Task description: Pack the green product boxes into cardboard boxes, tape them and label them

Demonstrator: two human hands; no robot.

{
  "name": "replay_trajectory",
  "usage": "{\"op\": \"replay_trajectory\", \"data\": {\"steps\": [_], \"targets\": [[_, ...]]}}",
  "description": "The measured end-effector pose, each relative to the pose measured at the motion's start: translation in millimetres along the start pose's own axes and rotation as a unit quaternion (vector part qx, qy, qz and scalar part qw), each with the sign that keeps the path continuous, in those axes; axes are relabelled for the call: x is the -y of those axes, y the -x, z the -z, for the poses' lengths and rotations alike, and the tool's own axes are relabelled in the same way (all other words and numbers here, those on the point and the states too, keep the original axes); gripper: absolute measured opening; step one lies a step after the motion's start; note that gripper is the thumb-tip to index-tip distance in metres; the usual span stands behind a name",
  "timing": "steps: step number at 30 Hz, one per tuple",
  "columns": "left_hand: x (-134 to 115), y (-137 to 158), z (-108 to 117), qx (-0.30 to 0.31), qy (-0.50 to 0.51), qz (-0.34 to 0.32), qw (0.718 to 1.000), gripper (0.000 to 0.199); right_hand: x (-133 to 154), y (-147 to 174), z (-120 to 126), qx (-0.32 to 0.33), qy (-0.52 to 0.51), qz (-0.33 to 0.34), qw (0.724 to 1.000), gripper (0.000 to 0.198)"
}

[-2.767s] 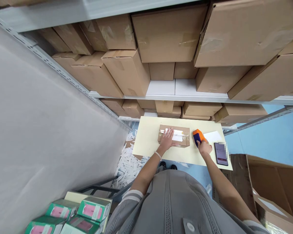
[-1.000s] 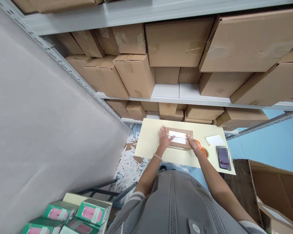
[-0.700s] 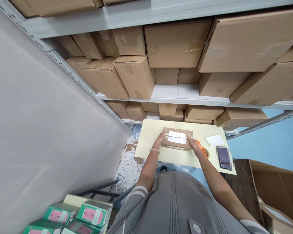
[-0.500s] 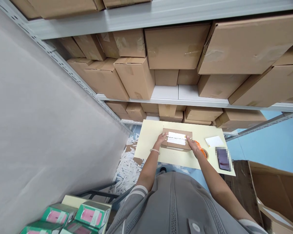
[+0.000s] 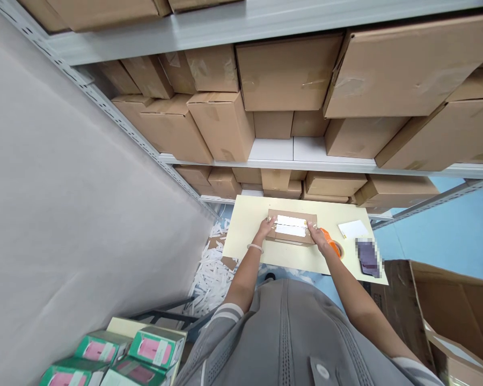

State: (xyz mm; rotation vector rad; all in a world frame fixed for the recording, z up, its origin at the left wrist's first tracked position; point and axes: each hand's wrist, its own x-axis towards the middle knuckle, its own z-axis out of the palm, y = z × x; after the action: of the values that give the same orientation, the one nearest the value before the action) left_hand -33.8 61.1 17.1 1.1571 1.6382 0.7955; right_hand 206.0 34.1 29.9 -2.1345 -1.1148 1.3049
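A small brown cardboard box [image 5: 292,240] rests on the pale yellow table [image 5: 244,214], with white labels [image 5: 291,225] on its top. My left hand [image 5: 267,226] grips its left end, and my right hand [image 5: 317,235] holds the right end, thumbs on top. The undersides of my fingers are hidden by the box. Just beside my right hand lies an orange tape dispenser [image 5: 327,235] with a roll of tape, partly covered by the hand.
A white card [image 5: 353,229] and a phone [image 5: 369,258] lie at the table's right. Shelves [image 5: 265,163] of cardboard boxes stand behind. An open carton [image 5: 402,300] is at right; green-and-pink boxes [image 5: 156,348] sit lower left. Paper strips [image 5: 211,273] litter the floor.
The view has shifted very slightly. Both hands keep the same hold on the box, which stays in the same place on the table.
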Motion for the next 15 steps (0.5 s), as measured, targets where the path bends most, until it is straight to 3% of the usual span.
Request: {"op": "replay_trajectory", "data": {"steps": [15], "targets": [[15,4,-1,0.036,0.037,0.012,0.999,0.044,-16,-3,-9,-0.001,-0.040,0.042,0.998,0.056]]}}
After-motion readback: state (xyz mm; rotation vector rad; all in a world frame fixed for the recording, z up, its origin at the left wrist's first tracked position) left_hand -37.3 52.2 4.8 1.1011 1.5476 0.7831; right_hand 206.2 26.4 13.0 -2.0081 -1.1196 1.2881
